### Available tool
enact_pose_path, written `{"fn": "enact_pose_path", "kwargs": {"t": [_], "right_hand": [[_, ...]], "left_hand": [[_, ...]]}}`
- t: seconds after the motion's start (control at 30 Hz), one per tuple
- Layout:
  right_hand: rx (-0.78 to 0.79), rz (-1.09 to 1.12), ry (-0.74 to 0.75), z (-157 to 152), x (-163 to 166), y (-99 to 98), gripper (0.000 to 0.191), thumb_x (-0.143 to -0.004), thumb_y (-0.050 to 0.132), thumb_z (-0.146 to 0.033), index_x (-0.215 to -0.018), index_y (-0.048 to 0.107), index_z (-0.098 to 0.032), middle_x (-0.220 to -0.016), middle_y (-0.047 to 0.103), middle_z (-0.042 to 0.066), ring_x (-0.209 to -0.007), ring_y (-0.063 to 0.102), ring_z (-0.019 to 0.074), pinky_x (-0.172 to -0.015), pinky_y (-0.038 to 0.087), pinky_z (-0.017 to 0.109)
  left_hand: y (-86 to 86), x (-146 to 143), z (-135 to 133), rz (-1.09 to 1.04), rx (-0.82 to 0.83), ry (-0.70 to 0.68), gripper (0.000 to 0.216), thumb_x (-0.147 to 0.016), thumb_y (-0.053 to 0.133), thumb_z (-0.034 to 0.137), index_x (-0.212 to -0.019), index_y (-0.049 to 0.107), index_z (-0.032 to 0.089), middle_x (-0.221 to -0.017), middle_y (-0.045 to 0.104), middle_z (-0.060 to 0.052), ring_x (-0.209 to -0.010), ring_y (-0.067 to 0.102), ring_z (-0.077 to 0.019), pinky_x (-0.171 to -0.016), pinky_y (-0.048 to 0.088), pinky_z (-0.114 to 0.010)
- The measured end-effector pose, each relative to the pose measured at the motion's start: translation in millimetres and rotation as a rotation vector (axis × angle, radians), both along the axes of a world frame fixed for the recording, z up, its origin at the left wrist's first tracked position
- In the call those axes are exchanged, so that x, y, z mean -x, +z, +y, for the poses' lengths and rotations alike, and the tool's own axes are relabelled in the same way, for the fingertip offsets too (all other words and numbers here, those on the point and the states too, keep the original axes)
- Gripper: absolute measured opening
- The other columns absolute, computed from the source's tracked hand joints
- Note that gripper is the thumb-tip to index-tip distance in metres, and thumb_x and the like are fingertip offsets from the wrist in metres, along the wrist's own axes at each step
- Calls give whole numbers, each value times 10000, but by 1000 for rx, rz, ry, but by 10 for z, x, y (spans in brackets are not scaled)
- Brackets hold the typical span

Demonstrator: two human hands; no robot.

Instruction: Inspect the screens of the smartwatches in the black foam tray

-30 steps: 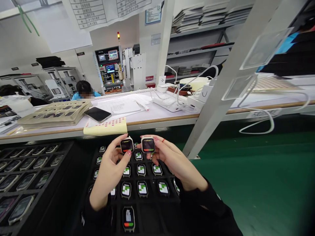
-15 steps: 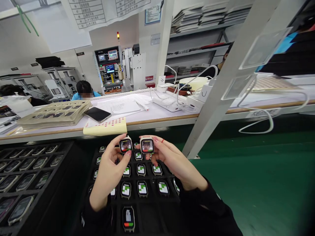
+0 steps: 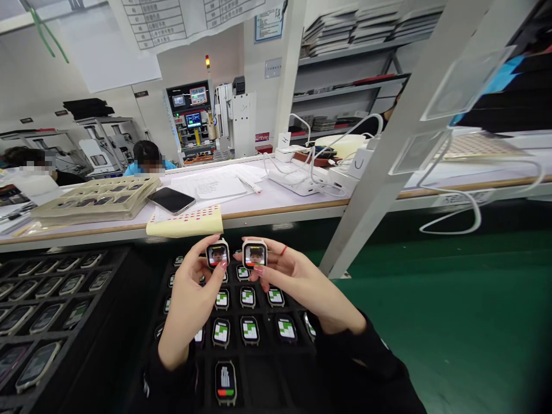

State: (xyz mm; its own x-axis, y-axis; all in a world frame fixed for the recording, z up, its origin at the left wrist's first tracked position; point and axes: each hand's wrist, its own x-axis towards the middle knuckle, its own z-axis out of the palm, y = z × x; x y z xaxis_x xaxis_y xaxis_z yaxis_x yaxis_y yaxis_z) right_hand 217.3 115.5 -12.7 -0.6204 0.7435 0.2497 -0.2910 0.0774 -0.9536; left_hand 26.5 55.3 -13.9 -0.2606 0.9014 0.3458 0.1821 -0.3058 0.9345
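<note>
My left hand point(image 3: 192, 296) grips a smartwatch without a strap point(image 3: 217, 253), its thumb on the lower part of the lit screen. My right hand point(image 3: 293, 279) holds a second smartwatch point(image 3: 255, 254) beside it, thumb at the bottom of that screen. Both screens show a picture with a red and green strip below. Under my hands lies a black foam tray point(image 3: 263, 376) with rows of watches, most showing white and green screens. One watch point(image 3: 225, 383) in the nearest row has a red and green bar instead. My hands and sleeves hide some of the tray.
Another black tray of watches point(image 3: 56, 287) stands on the left. Behind is a shelf with a phone point(image 3: 171, 200), a yellow sheet point(image 3: 185, 223), a beige parts tray point(image 3: 99, 198) and white chargers with cables point(image 3: 297, 181). A slanted metal post point(image 3: 388, 155) rises at right. Co-workers sit beyond.
Both watches have shifted slightly left. My right thumb has moved from the upper right edge of its watch down to the bottom of the screen; my left thumb has slid slightly up.
</note>
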Motion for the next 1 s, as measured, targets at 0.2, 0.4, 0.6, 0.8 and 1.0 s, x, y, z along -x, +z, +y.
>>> {"fn": "enact_pose_path", "kwargs": {"t": [0.2, 0.4, 0.6, 0.8, 1.0], "right_hand": [[-7, 8, -19, -11, 12, 14, 488, -967, 717, -361, -1370, 541, -149, -1209, 669, 118, -826, 635, 162, -645, 492, 230], [-5, 8, -67, -6, 18, 4, 455, -981, 692, -448, -1311, 589, -153, -1139, 694, 113, -762, 633, 162, -596, 475, 237], [-22, -19, -18, 19, 5, -21, 518, -929, 746, -343, -1365, 529, -169, -1210, 667, 110, -874, 639, 178, -663, 508, 238], [-43, -14, -20, 10, 12, -4, 482, -946, 704, -336, -1357, 531, -154, -1154, 670, 101, -835, 637, 169, -649, 507, 236], [-42, -9, -38, 2, 12, 13, 450, -979, 672, -408, -1319, 561, -135, -950, 681, 68, -747, 631, 167, -610, 494, 238]], "left_hand": [[-7, -13, -1, -9, 5, -15, 459, -868, 738, 305, -1309, 612, 306, -1255, 652, -39, -1057, 639, -185, -895, 536, -279], [-3, -6, -10, 2, 5, -14, 433, -886, 724, 361, -1304, 617, 317, -1257, 658, -34, -1039, 646, -179, -871, 540, -266], [27, -9, -20, 18, -14, 2, 346, -938, 649, 377, -1274, 641, 294, -1153, 699, -40, -930, 665, -159, -801, 548, -254], [28, -33, -14, -11, 19, -61, 419, -879, 718, 304, -1286, 620, 293, -1259, 662, -56, -1101, 651, -211, -845, 557, -268], [30, -31, -15, -6, 21, -64, 414, -888, 713, 309, -1289, 612, 281, -1244, 659, -54, -1098, 650, -210, -859, 551, -274]]}}
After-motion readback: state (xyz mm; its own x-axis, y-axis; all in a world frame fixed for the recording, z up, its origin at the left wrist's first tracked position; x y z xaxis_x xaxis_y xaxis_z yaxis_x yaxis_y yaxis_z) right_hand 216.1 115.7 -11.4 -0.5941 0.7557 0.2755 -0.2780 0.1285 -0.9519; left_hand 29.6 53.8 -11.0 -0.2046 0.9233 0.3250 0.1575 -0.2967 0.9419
